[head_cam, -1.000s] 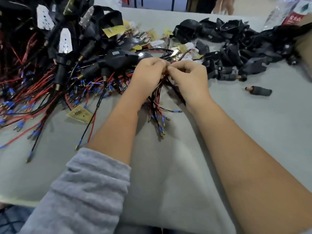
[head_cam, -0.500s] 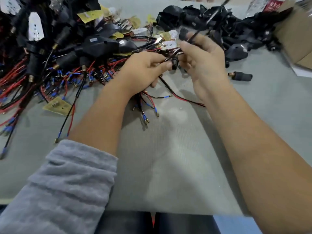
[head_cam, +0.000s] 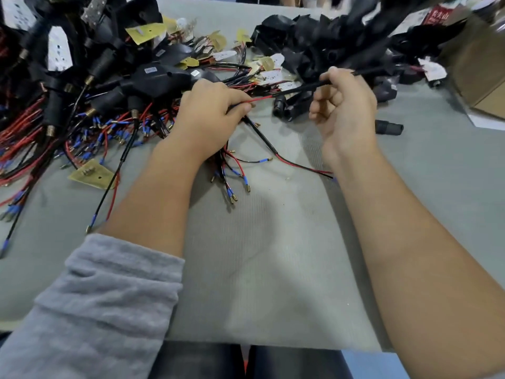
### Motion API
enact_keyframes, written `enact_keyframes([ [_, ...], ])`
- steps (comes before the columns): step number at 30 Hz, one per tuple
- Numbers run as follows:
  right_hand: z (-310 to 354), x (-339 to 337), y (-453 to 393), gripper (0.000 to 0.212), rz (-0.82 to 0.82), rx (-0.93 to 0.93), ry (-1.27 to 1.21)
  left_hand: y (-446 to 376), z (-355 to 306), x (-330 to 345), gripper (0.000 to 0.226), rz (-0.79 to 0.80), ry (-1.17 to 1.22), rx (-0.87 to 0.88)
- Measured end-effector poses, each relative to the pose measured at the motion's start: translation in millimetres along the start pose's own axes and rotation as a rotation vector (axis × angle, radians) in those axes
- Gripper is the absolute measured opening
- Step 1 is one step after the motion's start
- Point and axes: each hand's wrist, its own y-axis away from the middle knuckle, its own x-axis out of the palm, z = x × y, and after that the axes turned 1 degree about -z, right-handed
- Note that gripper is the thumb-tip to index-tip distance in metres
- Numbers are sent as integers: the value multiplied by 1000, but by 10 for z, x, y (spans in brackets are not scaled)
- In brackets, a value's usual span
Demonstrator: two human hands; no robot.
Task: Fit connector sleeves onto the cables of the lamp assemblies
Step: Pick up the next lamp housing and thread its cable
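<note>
White characters on red package (head_cam: 434, 14), illegible

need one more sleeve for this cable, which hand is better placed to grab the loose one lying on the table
Probably the right hand. The loose black sleeve lies just beside its wrist, while the left hand pinches the red wire farther off. The right would first have to let go of the black cable.

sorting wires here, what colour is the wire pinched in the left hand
Red, running from the left hand into black tubing; wire clearest in the head view.

Grey knit sleeve (head_cam: 95, 305) on left arm, right arm bare.
</note>
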Motion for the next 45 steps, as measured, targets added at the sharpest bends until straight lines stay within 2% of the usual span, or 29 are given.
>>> enact_keyframes([
  [6,-36,8,-7,25,116,1,98,8,-36,63,25,-9,-51,62],
  [18,-15,-37,-46,28,-57,-105,35,-6,108,0,23,-59,21,2],
  [30,58,-123,-65,31,-140,-161,-36,9,62,38,25,-82,38,-9],
  [32,89,-138,-73,30,-107,-140,-89,6,4,47,26,-99,-14,8],
  [34,105,-128,-79,27,-3,-90,-99,0,-46,50,26,-82,-54,40],
  [38,55,-51,-37,21,231,-81,188,10,-151,85,26,-52,-90,112],
  [42,-16,-16,-2,17,178,-200,452,14,-186,121,27,-28,-75,77],
  [45,-56,-30,-13,21,151,-188,546,12,-144,104,39,-46,-39,21],
])
